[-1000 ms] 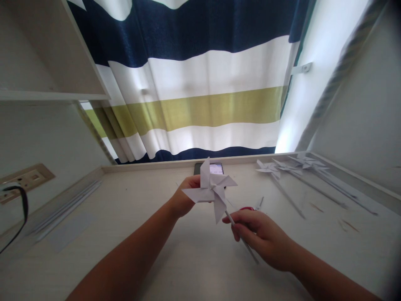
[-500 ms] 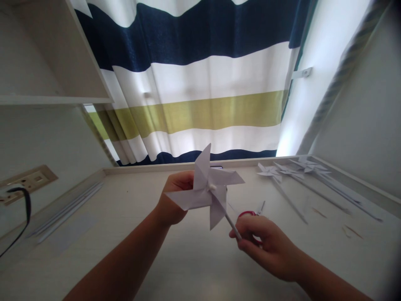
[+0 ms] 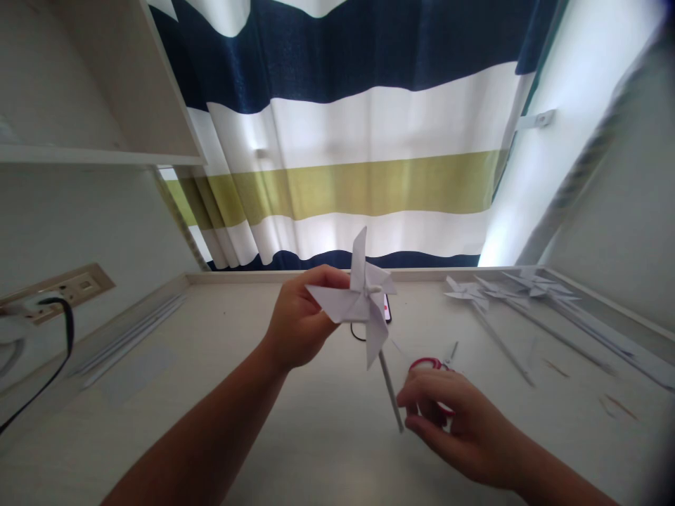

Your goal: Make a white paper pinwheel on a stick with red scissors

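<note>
My left hand (image 3: 298, 320) is closed on a white paper pinwheel (image 3: 358, 302), pinching its folded blades from behind and holding it up above the desk (image 3: 316, 436). The pinwheel's thin white stick (image 3: 390, 390) slants down and to the right. My right hand (image 3: 456, 425) hovers low at the right with its fingers loosely curled and apart. Its fingertips lie just beside the stick's lower end and do not grip it. Red-handled scissors (image 3: 428, 364) lie on the desk just behind that hand.
Several finished paper pinwheels (image 3: 469, 292) on sticks lie at the back right. A phone (image 3: 387, 309) rests behind the held pinwheel. Paper strips (image 3: 131, 337) lie along the left edge. A wall socket (image 3: 74, 284) with a black cable sits at left. A striped curtain (image 3: 358, 183) hangs behind.
My right hand has let go of the stick and dropped a little lower and to the right. My left hand has turned the pinwheel more edge-on, so the stick hangs steeper.
</note>
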### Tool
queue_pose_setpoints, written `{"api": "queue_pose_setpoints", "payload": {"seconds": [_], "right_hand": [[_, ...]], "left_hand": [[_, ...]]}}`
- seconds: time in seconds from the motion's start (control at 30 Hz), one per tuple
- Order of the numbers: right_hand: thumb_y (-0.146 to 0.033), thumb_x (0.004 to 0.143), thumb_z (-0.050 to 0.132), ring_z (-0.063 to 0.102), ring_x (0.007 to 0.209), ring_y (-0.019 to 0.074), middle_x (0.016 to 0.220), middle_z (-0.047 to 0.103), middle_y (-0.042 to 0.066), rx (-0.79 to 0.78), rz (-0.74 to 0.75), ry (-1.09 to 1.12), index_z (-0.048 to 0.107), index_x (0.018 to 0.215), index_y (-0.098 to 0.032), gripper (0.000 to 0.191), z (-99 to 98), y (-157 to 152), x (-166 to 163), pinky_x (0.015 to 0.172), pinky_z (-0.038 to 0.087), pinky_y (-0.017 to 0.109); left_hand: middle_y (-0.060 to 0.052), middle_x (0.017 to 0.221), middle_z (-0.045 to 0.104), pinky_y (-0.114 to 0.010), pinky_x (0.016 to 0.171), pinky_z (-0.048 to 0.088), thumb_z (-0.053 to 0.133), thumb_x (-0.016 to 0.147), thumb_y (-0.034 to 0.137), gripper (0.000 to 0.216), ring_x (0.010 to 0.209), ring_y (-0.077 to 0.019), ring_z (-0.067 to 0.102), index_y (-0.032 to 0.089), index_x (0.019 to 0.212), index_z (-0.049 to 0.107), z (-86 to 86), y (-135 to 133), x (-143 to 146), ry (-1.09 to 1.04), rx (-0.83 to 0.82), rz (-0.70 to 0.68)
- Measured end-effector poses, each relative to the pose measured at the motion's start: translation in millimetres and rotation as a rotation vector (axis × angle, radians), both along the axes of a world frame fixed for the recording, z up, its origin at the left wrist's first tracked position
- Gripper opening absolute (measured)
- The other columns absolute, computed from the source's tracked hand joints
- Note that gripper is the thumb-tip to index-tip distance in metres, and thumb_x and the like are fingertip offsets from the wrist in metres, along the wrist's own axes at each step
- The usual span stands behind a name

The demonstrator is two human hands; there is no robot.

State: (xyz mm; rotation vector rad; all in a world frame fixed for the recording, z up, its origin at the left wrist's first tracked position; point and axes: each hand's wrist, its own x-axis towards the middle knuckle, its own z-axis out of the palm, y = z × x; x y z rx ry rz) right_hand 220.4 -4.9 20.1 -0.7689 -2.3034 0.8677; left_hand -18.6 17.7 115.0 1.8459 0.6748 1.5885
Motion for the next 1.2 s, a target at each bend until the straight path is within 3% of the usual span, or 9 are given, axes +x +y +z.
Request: {"api": "queue_pose_setpoints", "payload": {"seconds": [0.2, 0.33, 0.47, 0.57, 0.67, 0.83, 1.2], "right_hand": [[-0.026, 0.084, 0.057, 0.051, 0.065, 0.0131, 0.084, 0.06, 0.002, -0.181, -0.08, -0.076, 0.059, 0.105, -0.023, 0.021, -1.4, 0.0, -6.3, 0.059, 0.042, 0.026], [-0.027, 0.085, 0.057, 0.051, 0.065, 0.014, 0.078, 0.059, 0.001, -0.229, -0.101, -0.091, 0.06, 0.097, -0.021, 0.014, -1.1, 0.7, -11.1, 0.059, 0.041, 0.026], [-0.021, 0.085, 0.054, 0.056, 0.073, 0.0161, 0.079, 0.062, 0.003, -0.175, -0.093, -0.103, 0.062, 0.084, -0.02, 0.008, 1.0, -1.9, -13.1, 0.066, 0.042, 0.028], [-0.017, 0.082, 0.054, 0.058, 0.078, 0.0177, 0.083, 0.063, 0.004, -0.13, -0.074, -0.092, 0.062, 0.084, -0.019, 0.008, 3.3, -5.4, -14.8, 0.07, 0.043, 0.029], [-0.015, 0.08, 0.053, 0.055, 0.073, 0.0169, 0.078, 0.061, 0.004, -0.079, -0.068, -0.086, 0.06, 0.084, -0.018, 0.009, 5.2, -6.4, -16.4, 0.068, 0.042, 0.029], [-0.014, 0.078, 0.054, 0.05, 0.063, 0.0142, 0.068, 0.055, 0.0, -0.057, -0.089, -0.06, 0.058, 0.08, -0.018, 0.006, 3.6, -2.3, -15.5, 0.059, 0.038, 0.027], [-0.011, 0.083, 0.047, 0.049, 0.069, 0.0144, 0.078, 0.056, 0.001, 0.065, -0.011, -0.177, 0.047, 0.079, -0.02, 0.009, 3.4, -2.8, -10.9, 0.062, 0.035, 0.027]], "left_hand": [[-0.001, 0.071, 0.067, -0.017, 0.053, 0.049, 0.073, 0.075, 0.017, 0.007, 0.059, -0.0088, 0.06, 0.015, 0.081, 0.069, -4.2, 10.5, 0.8, -0.044, -0.093, 0.148], [-0.001, 0.071, 0.067, -0.018, 0.053, 0.051, 0.071, 0.076, 0.016, 0.006, 0.058, -0.0092, 0.06, 0.015, 0.081, 0.068, -1.8, 2.1, 6.8, 0.005, -0.095, 0.171], [-0.001, 0.072, 0.069, -0.019, 0.058, 0.053, 0.07, 0.073, 0.009, 0.013, 0.063, -0.0108, 0.063, 0.016, 0.084, 0.066, 8.7, -21.0, 13.4, 0.15, 0.103, 0.237], [-0.001, 0.071, 0.069, -0.019, 0.058, 0.052, 0.071, 0.069, 0.007, 0.017, 0.06, -0.01, 0.062, 0.016, 0.083, 0.066, 16.8, -41.0, 18.4, 0.298, 0.305, 0.307], [-0.001, 0.072, 0.069, -0.02, 0.057, 0.051, 0.07, 0.069, 0.006, 0.019, 0.06, -0.0095, 0.061, 0.015, 0.084, 0.066, 20.7, -55.1, 22.1, 0.369, 0.407, 0.327], [-0.001, 0.074, 0.069, -0.018, 0.056, 0.05, 0.068, 0.069, 0.005, 0.021, 0.062, -0.0086, 0.061, 0.016, 0.087, 0.065, 20.8, -59.6, 21.6, 0.395, 0.427, 0.336], [-0.001, 0.069, 0.071, -0.018, 0.05, 0.05, 0.068, 0.075, 0.014, 0.007, 0.054, -0.0089, 0.061, 0.016, 0.082, 0.069, 20.9, -46.8, 16.6, 0.43, 0.374, 0.405]]}}
